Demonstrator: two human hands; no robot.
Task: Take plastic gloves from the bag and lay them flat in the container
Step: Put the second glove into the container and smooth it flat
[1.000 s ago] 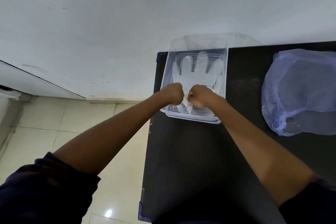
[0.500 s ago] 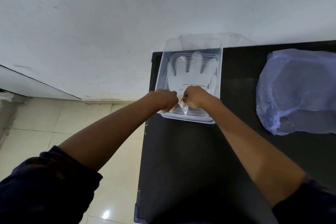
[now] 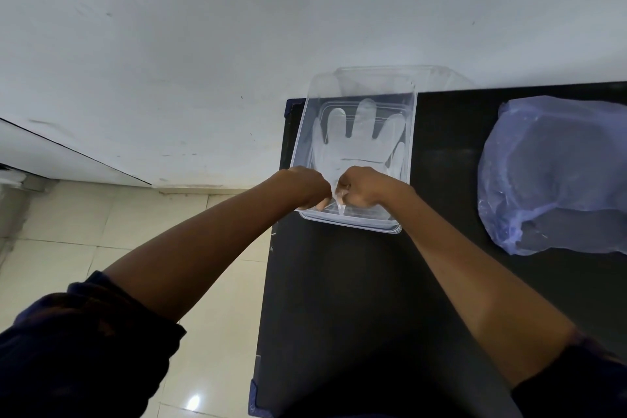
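A clear plastic container (image 3: 412,132) stands at the far left corner of the black table (image 3: 356,299). A thin see-through plastic glove (image 3: 356,146) lies spread inside it, fingers pointing toward the wall. My left hand (image 3: 307,187) and my right hand (image 3: 363,188) are side by side over the container's near end, both pinched on the glove's cuff. The bluish plastic bag (image 3: 556,173) lies on the table to the right, apart from both hands.
The white wall rises right behind the container. The table's left edge (image 3: 271,248) runs just beside the container, with tiled floor (image 3: 101,231) below it. Dark tabletop stretches between the container and the bag.
Both hands stay at the glove's cuff and have dipped slightly into the container's near end. The glove lies flatter. The view shifted a little.
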